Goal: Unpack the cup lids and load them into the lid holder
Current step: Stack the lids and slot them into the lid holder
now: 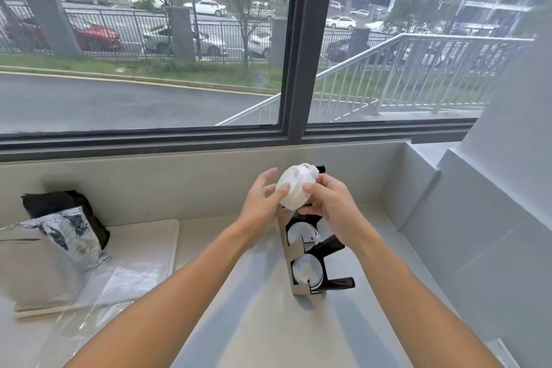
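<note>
A short stack of white cup lids (pixel 295 188) is held at frame centre, tilted, its axis leaning toward the upper right, clamped between the right hand (pixel 330 203) and the left hand (pixel 263 200), just above the lid holder (pixel 310 257) on the worktop (pixel 254 323).

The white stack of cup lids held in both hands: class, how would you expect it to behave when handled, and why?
The stack of lids looks like thin moulded plastic, so probably light for its size. It is made of separate nested pieces, so it may slide apart if gripped loosely; the left hand and right hand both steady it. Being round, it would likely roll if laid sideways on the counter.
</note>
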